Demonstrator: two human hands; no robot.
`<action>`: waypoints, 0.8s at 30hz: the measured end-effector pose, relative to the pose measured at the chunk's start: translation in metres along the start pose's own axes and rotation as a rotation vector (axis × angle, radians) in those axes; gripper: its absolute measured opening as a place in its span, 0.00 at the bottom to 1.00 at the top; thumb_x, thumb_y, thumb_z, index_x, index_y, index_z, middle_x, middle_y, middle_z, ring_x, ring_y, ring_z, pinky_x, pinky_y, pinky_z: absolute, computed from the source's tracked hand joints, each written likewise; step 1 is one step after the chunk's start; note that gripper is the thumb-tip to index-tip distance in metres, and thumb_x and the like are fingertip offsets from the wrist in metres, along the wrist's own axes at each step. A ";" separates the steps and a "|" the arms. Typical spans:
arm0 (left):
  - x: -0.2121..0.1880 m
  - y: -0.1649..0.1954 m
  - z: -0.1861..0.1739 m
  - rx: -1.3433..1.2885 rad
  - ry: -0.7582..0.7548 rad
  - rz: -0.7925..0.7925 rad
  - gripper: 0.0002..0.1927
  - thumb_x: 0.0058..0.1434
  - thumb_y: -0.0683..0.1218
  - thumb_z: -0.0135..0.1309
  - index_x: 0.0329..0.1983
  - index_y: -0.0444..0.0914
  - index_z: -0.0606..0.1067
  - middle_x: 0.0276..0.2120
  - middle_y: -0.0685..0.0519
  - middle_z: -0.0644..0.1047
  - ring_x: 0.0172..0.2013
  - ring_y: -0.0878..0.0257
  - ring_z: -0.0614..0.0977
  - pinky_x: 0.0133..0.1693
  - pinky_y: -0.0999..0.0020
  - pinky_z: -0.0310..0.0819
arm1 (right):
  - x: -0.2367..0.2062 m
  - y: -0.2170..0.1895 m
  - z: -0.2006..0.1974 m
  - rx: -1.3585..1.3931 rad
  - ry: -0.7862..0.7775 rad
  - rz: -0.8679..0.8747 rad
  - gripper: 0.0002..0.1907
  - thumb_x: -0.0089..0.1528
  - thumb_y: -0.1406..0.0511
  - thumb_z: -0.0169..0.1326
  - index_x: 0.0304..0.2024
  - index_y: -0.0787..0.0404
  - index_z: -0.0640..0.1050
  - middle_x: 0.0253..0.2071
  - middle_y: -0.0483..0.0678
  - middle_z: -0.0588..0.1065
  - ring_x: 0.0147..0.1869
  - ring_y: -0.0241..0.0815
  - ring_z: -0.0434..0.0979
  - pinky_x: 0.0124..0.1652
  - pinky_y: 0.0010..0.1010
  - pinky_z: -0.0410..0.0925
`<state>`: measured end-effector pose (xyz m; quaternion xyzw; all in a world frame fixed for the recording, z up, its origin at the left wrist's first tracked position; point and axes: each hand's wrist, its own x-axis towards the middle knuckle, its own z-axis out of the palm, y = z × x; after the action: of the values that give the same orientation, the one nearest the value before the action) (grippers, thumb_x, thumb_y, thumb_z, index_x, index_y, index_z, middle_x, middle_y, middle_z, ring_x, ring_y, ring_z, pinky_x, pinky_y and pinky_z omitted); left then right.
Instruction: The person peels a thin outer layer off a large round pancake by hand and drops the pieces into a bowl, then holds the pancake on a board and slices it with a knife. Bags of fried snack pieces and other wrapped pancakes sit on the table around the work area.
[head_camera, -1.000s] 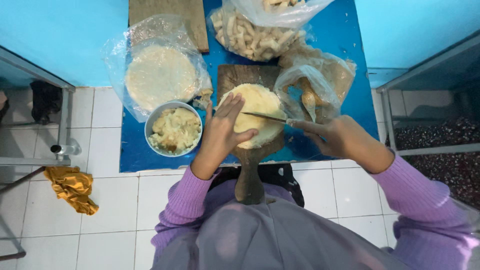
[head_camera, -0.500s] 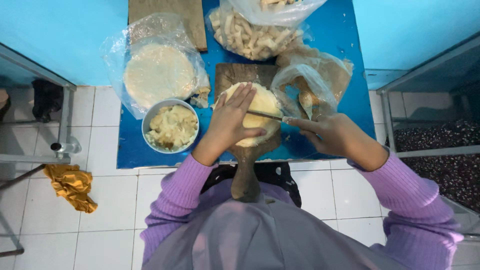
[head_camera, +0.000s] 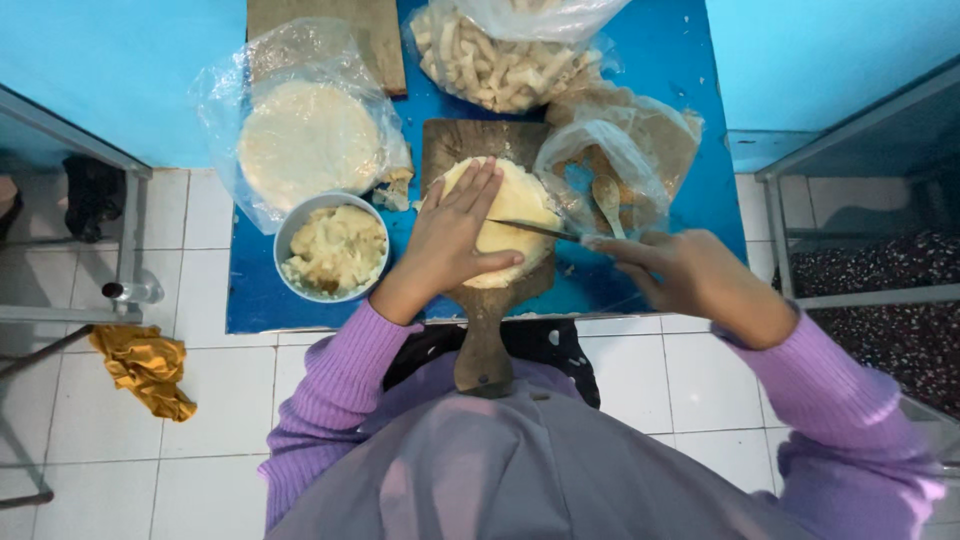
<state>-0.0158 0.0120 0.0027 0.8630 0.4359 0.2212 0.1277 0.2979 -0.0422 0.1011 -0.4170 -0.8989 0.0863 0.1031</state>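
Note:
A round pale dough sheet (head_camera: 520, 205) lies on a wooden cutting board (head_camera: 470, 145) with a long handle that points toward me. My left hand (head_camera: 450, 240) presses flat on the left part of the dough, fingers spread. My right hand (head_camera: 680, 275) grips the handle of a knife (head_camera: 535, 230), and the blade lies across the dough just beside my left thumb. A grey bowl (head_camera: 332, 250) of chunky yellowish filling stands left of the board.
On the blue table (head_camera: 690, 70), a stack of round dough sheets in clear plastic (head_camera: 310, 140) lies at the left. A bag of pale rolled pieces (head_camera: 510, 60) sits at the back, with a wooden spoon (head_camera: 607, 195) beside another bag. An orange cloth (head_camera: 145, 365) lies on the tiled floor.
My left hand has slid a little further over the dough, and the knife blade has moved leftward across it. My right hand has shifted slightly lower.

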 end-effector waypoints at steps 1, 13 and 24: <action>0.000 0.000 0.000 -0.003 -0.010 -0.016 0.58 0.52 0.71 0.62 0.75 0.33 0.55 0.75 0.43 0.55 0.75 0.49 0.55 0.68 0.41 0.48 | -0.002 0.002 -0.003 0.019 -0.041 0.040 0.26 0.56 0.65 0.59 0.57 0.42 0.78 0.24 0.52 0.75 0.25 0.55 0.76 0.26 0.45 0.67; 0.001 0.002 -0.004 0.006 -0.018 -0.016 0.58 0.52 0.71 0.61 0.75 0.33 0.55 0.75 0.42 0.56 0.74 0.49 0.55 0.68 0.39 0.48 | -0.007 0.014 0.013 0.083 0.048 -0.010 0.22 0.56 0.65 0.61 0.54 0.48 0.79 0.33 0.53 0.80 0.29 0.55 0.79 0.28 0.43 0.70; 0.022 0.011 0.017 0.076 -0.043 0.026 0.58 0.54 0.71 0.61 0.73 0.28 0.55 0.73 0.33 0.56 0.74 0.42 0.55 0.69 0.39 0.48 | -0.006 0.013 0.018 0.124 0.038 0.013 0.24 0.57 0.66 0.60 0.57 0.48 0.78 0.32 0.52 0.80 0.29 0.54 0.79 0.26 0.42 0.69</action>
<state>0.0114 0.0226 -0.0015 0.8772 0.4301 0.1877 0.1014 0.3063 -0.0396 0.0798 -0.4170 -0.8871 0.1345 0.1453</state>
